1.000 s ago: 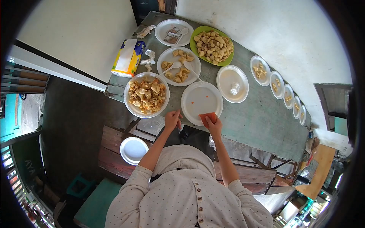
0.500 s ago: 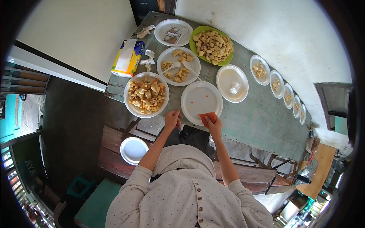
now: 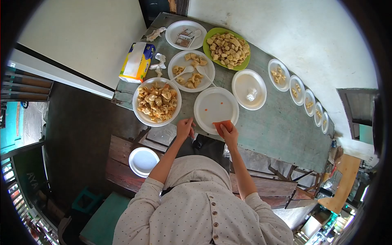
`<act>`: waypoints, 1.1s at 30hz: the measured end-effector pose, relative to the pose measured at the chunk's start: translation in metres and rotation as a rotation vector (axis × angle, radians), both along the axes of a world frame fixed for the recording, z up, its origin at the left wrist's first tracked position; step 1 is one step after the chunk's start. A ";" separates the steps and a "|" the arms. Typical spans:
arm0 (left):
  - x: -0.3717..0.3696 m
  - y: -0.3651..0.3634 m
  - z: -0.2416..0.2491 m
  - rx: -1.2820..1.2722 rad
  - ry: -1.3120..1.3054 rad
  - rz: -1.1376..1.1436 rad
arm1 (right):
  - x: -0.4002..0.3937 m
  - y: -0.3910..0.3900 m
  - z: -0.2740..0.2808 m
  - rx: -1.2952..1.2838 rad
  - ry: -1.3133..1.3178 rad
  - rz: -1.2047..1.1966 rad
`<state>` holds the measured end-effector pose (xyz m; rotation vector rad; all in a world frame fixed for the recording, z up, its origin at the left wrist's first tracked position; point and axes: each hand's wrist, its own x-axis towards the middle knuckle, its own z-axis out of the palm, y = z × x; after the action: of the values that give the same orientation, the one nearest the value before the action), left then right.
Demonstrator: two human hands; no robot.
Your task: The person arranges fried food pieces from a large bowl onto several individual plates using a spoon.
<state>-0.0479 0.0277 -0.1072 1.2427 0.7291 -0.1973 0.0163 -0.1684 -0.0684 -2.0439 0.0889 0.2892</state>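
Right hand: the right hand [image 3: 230, 134] has its grip closed on an orange piece [image 3: 223, 125], pinched between the fingers right at the near rim of the white plate [image 3: 216, 107].
Left hand: the left hand [image 3: 185, 128] sits just left of that same plate, at the desk [image 3: 281, 126] edge. Fingers are curled in, but honestly can't tell if the grip has anything in it.
White plate: pretty much bare, just a couple of small orange specks on it.
Fried stuff: a white plate of fried wonton-looking pieces [image 3: 157, 102] is just left of the white plate, nearly touching it.
Behind the plate: another plate with a few pieces and two white spoons [image 3: 192, 70], and further back a green plate piled with fried bites [image 3: 228, 48].
Right of the plate: a plate with a crumpled white bit [image 3: 249, 89], then a row of small plates [image 3: 302, 96] running along the desk by the wall.
Tissue pack: a yellow and blue tissue pack [image 3: 137, 62] is back left of the plate, at the desk corner.
Bench: a bare white plate on the bench [image 3: 143, 161], near left of the plate, below desk level.
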 end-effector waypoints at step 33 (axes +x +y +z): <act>0.001 0.000 0.000 -0.003 -0.018 0.022 | 0.038 -0.014 0.016 -0.154 -0.186 -0.095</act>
<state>-0.0473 0.0273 -0.1068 1.2316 0.7265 -0.1694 0.0541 -0.1829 -0.0528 -2.2016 0.0954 0.0325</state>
